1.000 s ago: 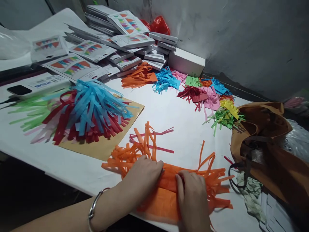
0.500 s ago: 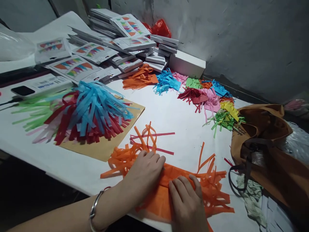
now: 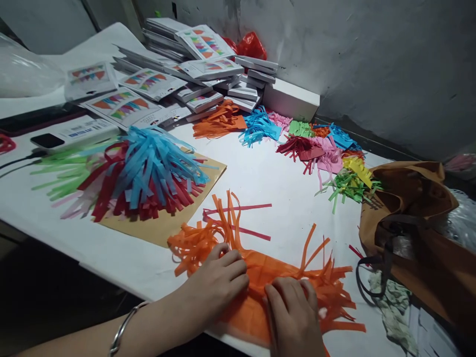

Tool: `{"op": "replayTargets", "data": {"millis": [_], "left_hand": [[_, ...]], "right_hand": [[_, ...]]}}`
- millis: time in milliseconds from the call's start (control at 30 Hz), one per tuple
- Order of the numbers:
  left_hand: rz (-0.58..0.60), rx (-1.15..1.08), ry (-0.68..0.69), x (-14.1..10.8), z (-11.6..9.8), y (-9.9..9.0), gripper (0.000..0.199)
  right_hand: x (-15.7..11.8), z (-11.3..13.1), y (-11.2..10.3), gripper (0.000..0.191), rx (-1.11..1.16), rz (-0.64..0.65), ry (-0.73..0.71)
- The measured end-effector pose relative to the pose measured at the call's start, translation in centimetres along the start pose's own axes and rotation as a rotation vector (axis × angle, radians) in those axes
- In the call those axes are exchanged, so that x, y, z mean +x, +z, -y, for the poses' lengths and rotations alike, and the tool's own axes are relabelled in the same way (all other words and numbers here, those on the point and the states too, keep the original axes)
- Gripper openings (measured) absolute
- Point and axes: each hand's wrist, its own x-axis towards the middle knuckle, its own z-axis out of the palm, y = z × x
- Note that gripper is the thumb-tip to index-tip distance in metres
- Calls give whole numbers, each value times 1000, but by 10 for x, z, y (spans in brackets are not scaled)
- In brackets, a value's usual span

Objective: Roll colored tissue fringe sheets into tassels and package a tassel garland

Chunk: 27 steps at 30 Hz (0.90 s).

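A sheet of orange tissue paper (image 3: 256, 317) with fringed ends lies at the table's front edge, its strips spreading to both sides. My left hand (image 3: 219, 282), bracelet at the wrist, grips it by the left fringe with curled fingers. On the right part of the sheet, my right hand (image 3: 293, 307) has its fingers bent and closed on the paper; its thumb is mostly hidden. Just beyond, thin dark red strips (image 3: 249, 230) lie on the white table. Left of them, a pile of blue fringed tissue (image 3: 148, 168) over red, pink and green ones rests on a brown envelope (image 3: 156, 233).
Stacked packets with bunting pictures (image 3: 152, 82) fill the back left. A white box (image 3: 292, 99) stands by the wall. Small coloured tassel bundles (image 3: 301, 148) curve along the back right. A brown bag (image 3: 405, 198) and a crumpled pale cloth (image 3: 390, 302) are at right.
My left hand has shifted slightly left and down along the orange paper, its fingers more curled. My right hand has moved a little right. The whole view has shifted slightly.
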Motion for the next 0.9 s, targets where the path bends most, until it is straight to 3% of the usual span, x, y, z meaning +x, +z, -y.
{"op": "replayTargets", "data": {"millis": [100, 300, 433, 600, 667, 800, 900], "left_hand": [[64, 88, -82, 6, 1, 1, 16], [214, 222, -293, 28, -1, 3, 27], [262, 234, -303, 35, -2, 1, 25], [263, 215, -290, 34, -2, -1, 24], [204, 200, -273, 32, -2, -5, 18], [30, 143, -56, 26, -2, -10, 5], [17, 90, 61, 21, 0, -8, 9]], "right_hand": [[4, -1, -3, 17, -49, 7, 88], [19, -5, 2, 22, -292, 147, 210], [26, -4, -1, 13, -337, 65, 199], [29, 6, -1, 19, -13, -11, 57], [28, 8, 1, 27, 45, -26, 58], [27, 10, 1, 19, 110, -33, 90], [29, 13, -2, 19, 114, 29, 76]]}}
